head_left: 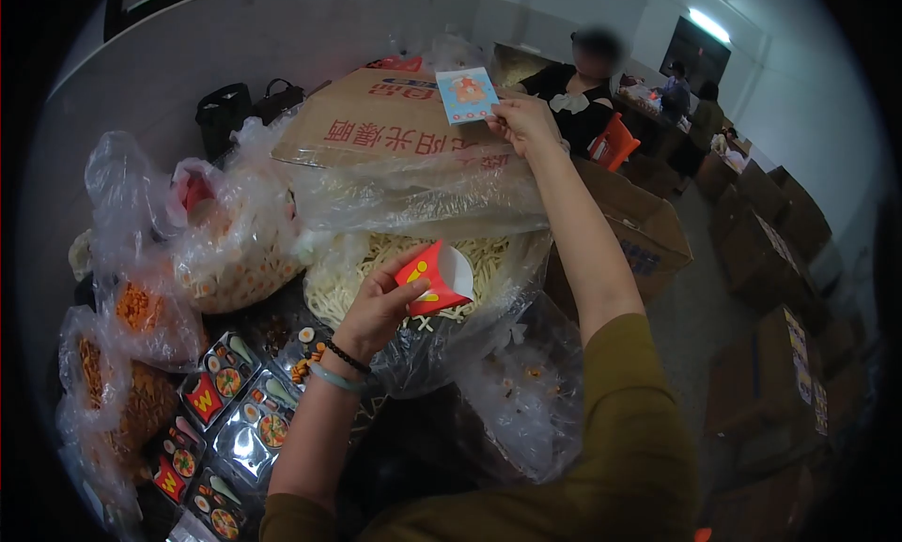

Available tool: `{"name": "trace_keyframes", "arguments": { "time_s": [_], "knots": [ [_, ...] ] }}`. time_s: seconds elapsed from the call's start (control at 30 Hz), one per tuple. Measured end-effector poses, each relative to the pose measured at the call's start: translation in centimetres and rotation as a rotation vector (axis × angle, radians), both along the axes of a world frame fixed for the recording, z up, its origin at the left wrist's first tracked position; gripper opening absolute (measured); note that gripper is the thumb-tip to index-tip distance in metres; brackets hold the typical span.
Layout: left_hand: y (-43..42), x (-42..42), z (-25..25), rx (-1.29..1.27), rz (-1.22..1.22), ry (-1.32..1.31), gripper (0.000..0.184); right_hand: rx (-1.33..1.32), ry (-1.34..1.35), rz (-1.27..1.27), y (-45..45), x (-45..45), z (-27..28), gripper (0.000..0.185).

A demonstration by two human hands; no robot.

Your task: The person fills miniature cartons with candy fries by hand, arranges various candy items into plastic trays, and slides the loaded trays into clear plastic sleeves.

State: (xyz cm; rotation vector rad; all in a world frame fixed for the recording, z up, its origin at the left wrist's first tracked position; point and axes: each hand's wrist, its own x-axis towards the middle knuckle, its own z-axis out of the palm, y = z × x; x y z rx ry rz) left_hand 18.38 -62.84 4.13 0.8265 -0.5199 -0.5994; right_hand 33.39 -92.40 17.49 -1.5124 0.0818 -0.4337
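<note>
My left hand (381, 307) is closed around a small red French fry carton (434, 284) with a yellow mark and a white inside. Behind and under it, a clear bag (329, 288) holds many pale fry-shaped sticks (484, 260). With my right hand (526, 124), stretched far forward, I pinch the corner of a light blue card or packet (467, 96) with a brown cartoon figure. That packet is above a brown cardboard box (348, 119) with red printed characters. Whether it touches the box, I cannot tell.
Clear trays (249, 429) with miniature food pieces lie at lower left. Bags of egg-like pieces (235, 260) and orange pieces (136, 312) stand behind them. An open carton (648, 223) is at right, more boxes (752, 392) beyond. A person (583, 96) sits across; others are farther back.
</note>
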Motion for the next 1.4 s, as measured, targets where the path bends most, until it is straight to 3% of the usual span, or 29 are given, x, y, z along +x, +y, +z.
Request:
{"name": "trace_keyframes", "arguments": {
  "time_s": [0.6,0.77,0.9,0.97,1.07,1.17,1.23,1.3,1.33,1.4],
  "knots": [
    [1.3,-1.7,-1.6,0.032,0.019,0.046,0.052,-0.026,0.005,-0.027,0.6,-0.9,0.5,0.010],
    [1.8,-1.9,-2.8,0.038,0.041,0.072,0.051,0.079,-0.088,0.123,0.5,1.9,0.7,0.021],
    [3.7,-2.8,-3.6,0.050,0.099,0.090,0.050,-0.444,-0.280,-0.169,2.5,0.0,1.1,0.027],
    [5.3,-3.0,-4.6,0.064,0.151,0.113,0.049,-0.472,-0.447,-0.040,4.2,-2.9,0.1,0.029],
    [7.4,-3.8,-5.8,0.055,0.254,0.176,0.048,-0.523,-0.392,0.274,6.5,-7.6,-3.3,0.021],
    [8.7,-4.9,-6.8,0.090,0.336,0.249,0.046,-0.887,0.241,0.565,9.7,-12.9,-6.9,0.030],
    [8.9,-5.5,-7.5,0.142,0.420,0.297,0.043,-1.219,0.376,0.565,8.7,-11.7,-12.0,0.040],
    [8.8,-5.4,-9.2,0.207,0.495,0.323,0.042,-1.564,0.250,0.415,6.8,-10.4,-17.0,0.054],
    [8.7,-5.4,-9.5,0.236,0.534,0.331,0.042,-1.502,0.239,0.376,7.4,-11.3,-17.9,0.066],
    [8.0,-5.6,-9.5,0.277,0.560,0.308,0.040,-1.487,0.194,0.378,8.4,-11.6,-20.1,0.064]
  ]
}}
